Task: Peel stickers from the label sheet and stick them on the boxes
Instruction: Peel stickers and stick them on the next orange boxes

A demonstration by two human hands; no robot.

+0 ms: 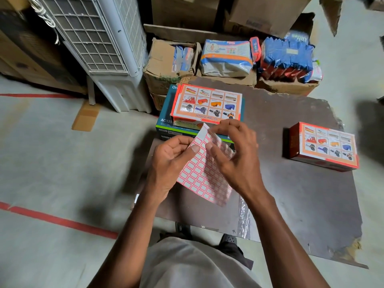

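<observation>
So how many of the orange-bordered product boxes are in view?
2: one orange-bordered box stacked on the teal box behind the hands, another alone at the board's right. Others may be hidden.

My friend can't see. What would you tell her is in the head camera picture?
Two hands hold a label sheet of red-bordered stickers; the right hand picks at its top corner, the left hand grips its edge. Two orange picture boxes wait on a dark board.

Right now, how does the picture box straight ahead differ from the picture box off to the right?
The box ahead sits stacked on a teal carton; the box on the right lies alone on the dark board. The box ahead is just beyond the hands and label sheet; the box on the right is off to the side. Both show the same orange-bordered grid of product pictures.
</observation>
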